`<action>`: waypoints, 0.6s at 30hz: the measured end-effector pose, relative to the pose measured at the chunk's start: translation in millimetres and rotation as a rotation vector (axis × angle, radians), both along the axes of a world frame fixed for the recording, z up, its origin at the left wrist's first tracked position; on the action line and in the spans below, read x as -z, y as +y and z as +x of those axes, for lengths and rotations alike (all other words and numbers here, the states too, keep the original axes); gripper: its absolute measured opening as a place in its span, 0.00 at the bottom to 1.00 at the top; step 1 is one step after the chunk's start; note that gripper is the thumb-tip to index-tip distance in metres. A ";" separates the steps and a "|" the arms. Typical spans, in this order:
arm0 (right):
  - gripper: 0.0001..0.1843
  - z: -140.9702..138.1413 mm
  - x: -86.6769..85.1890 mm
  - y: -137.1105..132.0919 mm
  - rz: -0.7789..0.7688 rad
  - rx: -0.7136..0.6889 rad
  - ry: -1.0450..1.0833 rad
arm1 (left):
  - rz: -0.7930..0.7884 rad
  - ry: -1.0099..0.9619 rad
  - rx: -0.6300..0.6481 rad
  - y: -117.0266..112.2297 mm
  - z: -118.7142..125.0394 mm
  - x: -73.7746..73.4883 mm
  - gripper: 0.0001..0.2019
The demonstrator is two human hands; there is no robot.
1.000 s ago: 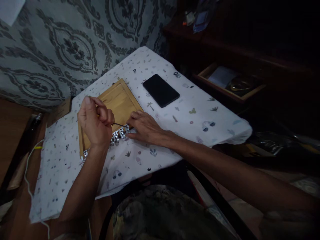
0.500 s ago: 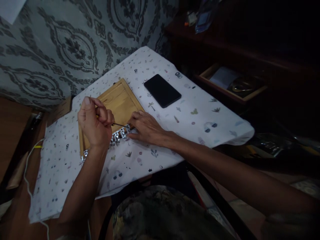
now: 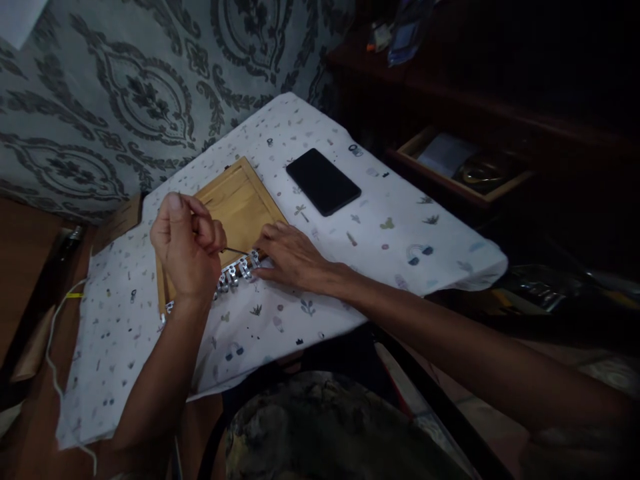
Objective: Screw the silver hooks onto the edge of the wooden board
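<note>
My left hand is closed around a screwdriver, whose thin shaft sticks out to the right; its handle is hidden in the fist. The tip meets a row of silver metal clips along the near edge of a shallow wooden tray. My right hand rests on the tray's near right corner, thumb and fingers closing on the endmost clip beside the tip. Part of the clip row is behind my left wrist.
A black smartphone lies right of the tray on the patterned white tablecloth. A piece of cardboard is at the left by the wall. A white cable hangs at the left edge. An open drawer stands beyond the table.
My left hand has shifted very slightly left, with the screwdriver tip still at the clips. My right hand stays in place on the tray's corner.
</note>
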State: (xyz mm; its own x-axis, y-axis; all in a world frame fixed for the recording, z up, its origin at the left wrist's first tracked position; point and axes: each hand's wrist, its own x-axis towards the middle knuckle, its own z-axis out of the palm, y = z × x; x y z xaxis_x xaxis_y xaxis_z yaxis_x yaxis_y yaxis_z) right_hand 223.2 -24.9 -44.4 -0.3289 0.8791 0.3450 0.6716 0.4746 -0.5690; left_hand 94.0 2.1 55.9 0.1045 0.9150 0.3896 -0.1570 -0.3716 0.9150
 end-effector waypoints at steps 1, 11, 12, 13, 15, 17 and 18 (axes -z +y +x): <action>0.18 -0.1 0.2 0.2 -0.001 -0.002 0.002 | 0.004 0.004 -0.003 -0.7 -1.0 -0.1 0.19; 0.18 -0.8 -6.9 -1.3 -0.028 0.007 -0.021 | 0.005 -0.017 0.030 -1.8 -1.9 2.2 0.18; 0.19 -0.7 -7.4 -1.3 -0.033 0.005 -0.027 | 0.004 -0.022 0.035 -1.2 -2.3 2.5 0.18; 0.20 -0.5 -7.9 -1.3 -0.041 0.004 -0.031 | 0.004 -0.030 0.039 -0.6 -2.7 2.8 0.18; 0.20 -0.1 -9.0 -1.5 -0.054 0.003 -0.035 | 0.004 -0.044 0.043 0.6 -3.5 3.4 0.18; 0.20 0.2 -10.1 -1.9 -0.056 0.004 -0.034 | 0.000 -0.053 0.047 1.4 -4.0 3.9 0.18; 0.19 0.3 -10.4 -2.1 -0.053 0.002 -0.032 | -0.002 -0.056 0.049 1.7 -4.1 4.1 0.18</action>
State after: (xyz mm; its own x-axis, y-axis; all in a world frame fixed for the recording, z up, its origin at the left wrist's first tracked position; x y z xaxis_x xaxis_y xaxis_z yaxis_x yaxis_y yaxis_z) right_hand 223.5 -27.0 -34.0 -0.3377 0.8963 0.2875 0.6907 0.4435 -0.5712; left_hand 90.0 3.8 51.8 0.1275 0.9101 0.3943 -0.2255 -0.3606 0.9051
